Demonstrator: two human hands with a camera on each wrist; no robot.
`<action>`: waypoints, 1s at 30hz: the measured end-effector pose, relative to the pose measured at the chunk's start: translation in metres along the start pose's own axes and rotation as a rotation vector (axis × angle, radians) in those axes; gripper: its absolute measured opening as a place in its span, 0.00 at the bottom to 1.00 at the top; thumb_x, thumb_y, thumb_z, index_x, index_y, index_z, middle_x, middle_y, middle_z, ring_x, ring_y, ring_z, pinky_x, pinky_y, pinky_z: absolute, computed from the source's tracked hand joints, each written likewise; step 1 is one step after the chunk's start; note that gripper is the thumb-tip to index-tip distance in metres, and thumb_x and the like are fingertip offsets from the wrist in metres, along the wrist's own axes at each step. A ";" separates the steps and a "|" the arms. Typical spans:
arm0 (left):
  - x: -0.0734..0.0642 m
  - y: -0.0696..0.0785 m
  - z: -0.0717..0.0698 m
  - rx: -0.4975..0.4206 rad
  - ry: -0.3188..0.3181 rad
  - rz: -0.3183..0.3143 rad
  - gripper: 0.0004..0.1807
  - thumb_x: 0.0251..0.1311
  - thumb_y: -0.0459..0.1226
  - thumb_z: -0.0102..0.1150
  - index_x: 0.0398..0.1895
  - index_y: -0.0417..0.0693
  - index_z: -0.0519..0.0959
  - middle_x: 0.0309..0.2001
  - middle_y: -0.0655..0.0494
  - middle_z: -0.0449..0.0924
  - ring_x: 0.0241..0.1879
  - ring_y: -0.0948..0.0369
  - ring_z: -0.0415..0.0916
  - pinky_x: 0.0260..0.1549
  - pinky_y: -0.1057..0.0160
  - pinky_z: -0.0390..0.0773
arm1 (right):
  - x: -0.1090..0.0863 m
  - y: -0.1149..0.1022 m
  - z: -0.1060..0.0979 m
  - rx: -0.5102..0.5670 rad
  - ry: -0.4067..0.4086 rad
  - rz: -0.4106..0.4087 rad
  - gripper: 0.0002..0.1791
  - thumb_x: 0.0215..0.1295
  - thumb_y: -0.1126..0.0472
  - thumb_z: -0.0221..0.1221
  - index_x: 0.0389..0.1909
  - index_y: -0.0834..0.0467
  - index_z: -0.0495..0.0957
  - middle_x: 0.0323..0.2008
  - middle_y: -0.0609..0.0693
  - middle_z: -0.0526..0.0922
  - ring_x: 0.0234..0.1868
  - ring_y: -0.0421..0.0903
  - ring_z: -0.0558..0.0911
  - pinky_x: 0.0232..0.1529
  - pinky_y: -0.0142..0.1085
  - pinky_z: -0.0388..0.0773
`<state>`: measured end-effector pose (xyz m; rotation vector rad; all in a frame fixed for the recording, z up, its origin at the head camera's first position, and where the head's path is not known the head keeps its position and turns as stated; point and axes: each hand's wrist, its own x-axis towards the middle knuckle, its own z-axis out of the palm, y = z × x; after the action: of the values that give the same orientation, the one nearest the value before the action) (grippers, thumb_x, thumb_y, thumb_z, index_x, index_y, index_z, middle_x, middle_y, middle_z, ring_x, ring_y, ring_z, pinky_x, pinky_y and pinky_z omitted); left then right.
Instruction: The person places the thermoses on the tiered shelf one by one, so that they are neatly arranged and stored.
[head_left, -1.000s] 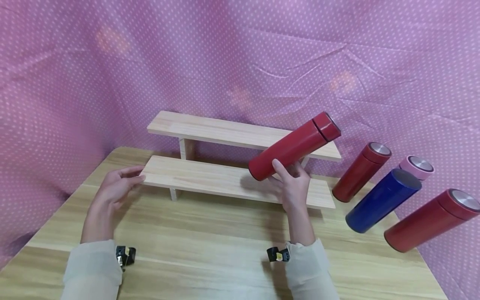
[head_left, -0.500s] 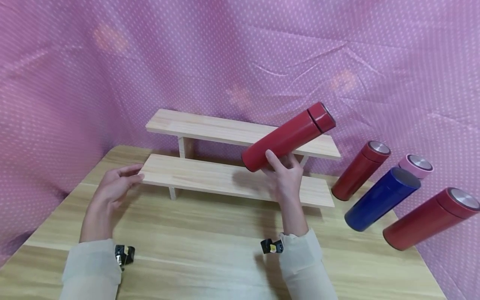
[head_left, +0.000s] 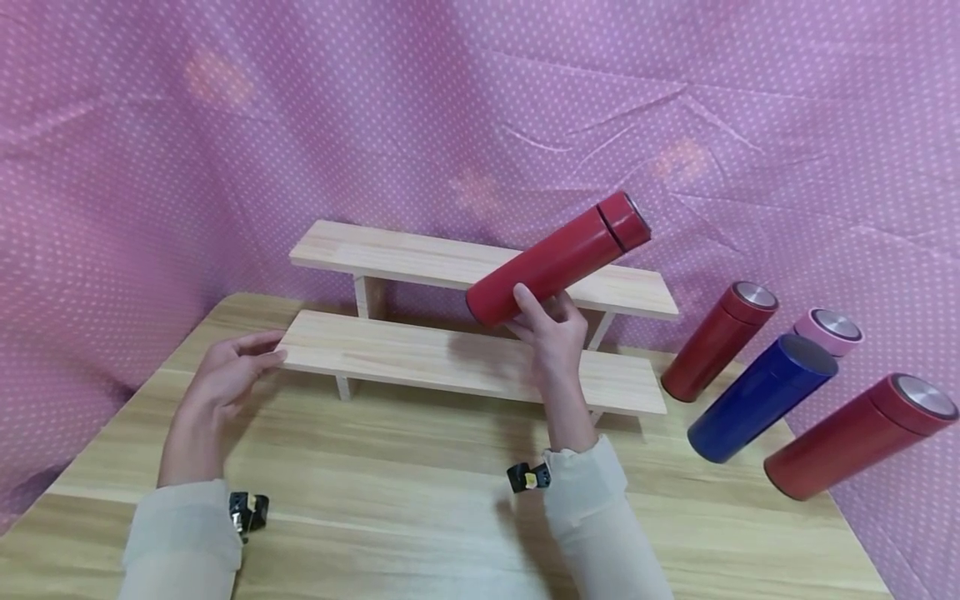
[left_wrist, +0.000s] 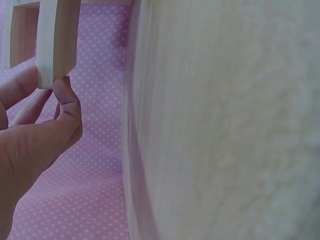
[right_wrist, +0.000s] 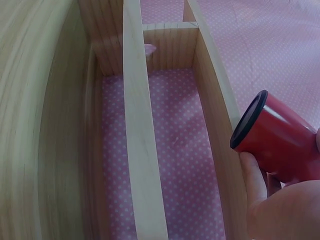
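Note:
My right hand [head_left: 557, 333] grips a red thermos bottle [head_left: 558, 260] near its base. The bottle is tilted, cap end up to the right, and hangs over the two-tier wooden shelf, in front of the upper board [head_left: 420, 254]. Its dark base rim [right_wrist: 249, 120] shows in the right wrist view. At the shelf's left end, my left hand [head_left: 225, 375] pinches the end of the lower board [head_left: 390, 350] between thumb and fingers. The left wrist view shows the thumb and fingers on either side of that board end [left_wrist: 46, 55].
On the right of the wooden table [head_left: 360, 517] stand a dark red thermos [head_left: 716, 346], a blue one [head_left: 761, 400], a pink one [head_left: 828, 332] partly hidden behind the blue, and another red one [head_left: 855, 437]. A pink dotted cloth [head_left: 480, 108] hangs behind the table.
My right hand has carried the red thermos left and up, from over the lower board's right part toward the middle of the upper board. The left hand stays at the shelf's end.

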<state>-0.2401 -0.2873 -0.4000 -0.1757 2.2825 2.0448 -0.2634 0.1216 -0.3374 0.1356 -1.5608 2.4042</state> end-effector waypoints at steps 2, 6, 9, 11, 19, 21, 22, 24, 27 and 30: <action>0.000 0.000 0.000 -0.001 -0.001 -0.001 0.36 0.70 0.34 0.62 0.75 0.31 0.58 0.56 0.59 0.67 0.46 0.70 0.74 0.53 0.73 0.77 | 0.002 0.002 0.004 0.007 0.004 0.015 0.30 0.63 0.57 0.71 0.65 0.57 0.76 0.56 0.59 0.80 0.48 0.58 0.86 0.48 0.48 0.85; -0.001 0.000 0.001 0.031 0.007 0.012 0.35 0.70 0.35 0.62 0.75 0.31 0.60 0.57 0.59 0.66 0.47 0.70 0.73 0.53 0.72 0.77 | 0.005 0.001 0.012 0.032 0.003 0.029 0.29 0.63 0.57 0.71 0.64 0.57 0.76 0.56 0.59 0.80 0.50 0.58 0.86 0.48 0.48 0.85; -0.001 0.000 0.002 0.047 0.012 0.022 0.35 0.71 0.36 0.61 0.74 0.30 0.60 0.58 0.58 0.66 0.47 0.70 0.72 0.53 0.71 0.77 | 0.007 -0.001 0.018 0.047 -0.009 0.022 0.28 0.64 0.56 0.70 0.63 0.58 0.76 0.57 0.59 0.80 0.51 0.58 0.85 0.48 0.48 0.85; -0.002 0.000 0.001 0.049 0.014 0.023 0.35 0.71 0.36 0.61 0.74 0.30 0.60 0.58 0.58 0.65 0.47 0.70 0.72 0.53 0.71 0.77 | 0.009 -0.002 0.021 0.038 -0.013 0.015 0.27 0.64 0.56 0.70 0.63 0.57 0.77 0.56 0.58 0.81 0.52 0.57 0.85 0.49 0.48 0.85; 0.000 0.002 0.000 0.040 0.007 0.011 0.35 0.71 0.36 0.61 0.75 0.33 0.59 0.60 0.57 0.65 0.48 0.69 0.71 0.54 0.72 0.76 | 0.022 -0.008 0.034 -0.062 0.004 -0.053 0.29 0.62 0.52 0.71 0.63 0.54 0.78 0.56 0.54 0.82 0.56 0.51 0.82 0.56 0.44 0.82; 0.000 0.002 0.001 0.023 0.006 0.012 0.35 0.71 0.35 0.61 0.75 0.32 0.59 0.59 0.57 0.65 0.48 0.69 0.71 0.54 0.72 0.76 | 0.026 -0.010 0.038 -0.065 0.004 -0.062 0.29 0.62 0.54 0.72 0.63 0.55 0.78 0.55 0.55 0.82 0.55 0.52 0.82 0.54 0.45 0.83; 0.000 0.002 0.001 0.014 0.006 0.012 0.35 0.71 0.35 0.61 0.75 0.31 0.59 0.58 0.57 0.65 0.48 0.69 0.71 0.54 0.72 0.76 | 0.028 -0.010 0.040 -0.060 0.001 -0.060 0.28 0.61 0.55 0.72 0.62 0.56 0.78 0.55 0.56 0.82 0.55 0.52 0.83 0.53 0.46 0.84; 0.000 0.002 0.001 0.003 0.004 0.011 0.35 0.70 0.34 0.61 0.75 0.30 0.59 0.57 0.59 0.66 0.48 0.69 0.71 0.53 0.72 0.77 | 0.031 -0.011 0.043 -0.050 -0.006 -0.045 0.28 0.61 0.56 0.72 0.61 0.57 0.79 0.54 0.57 0.82 0.53 0.54 0.84 0.50 0.48 0.85; -0.001 0.001 0.000 0.002 0.001 0.004 0.35 0.70 0.34 0.61 0.75 0.30 0.59 0.56 0.59 0.66 0.47 0.69 0.72 0.53 0.72 0.77 | 0.035 -0.013 0.049 -0.040 -0.019 -0.017 0.28 0.60 0.57 0.72 0.61 0.57 0.79 0.54 0.58 0.82 0.52 0.56 0.85 0.48 0.50 0.85; -0.001 0.002 0.000 0.018 -0.005 -0.009 0.36 0.71 0.36 0.61 0.76 0.33 0.58 0.59 0.57 0.65 0.49 0.68 0.71 0.54 0.72 0.76 | 0.037 -0.016 0.055 -0.045 -0.027 -0.011 0.28 0.60 0.56 0.73 0.61 0.58 0.79 0.55 0.57 0.82 0.53 0.55 0.84 0.48 0.51 0.85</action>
<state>-0.2395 -0.2870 -0.3976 -0.1792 2.2917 2.0172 -0.2983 0.0841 -0.2922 0.1680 -1.6210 2.3667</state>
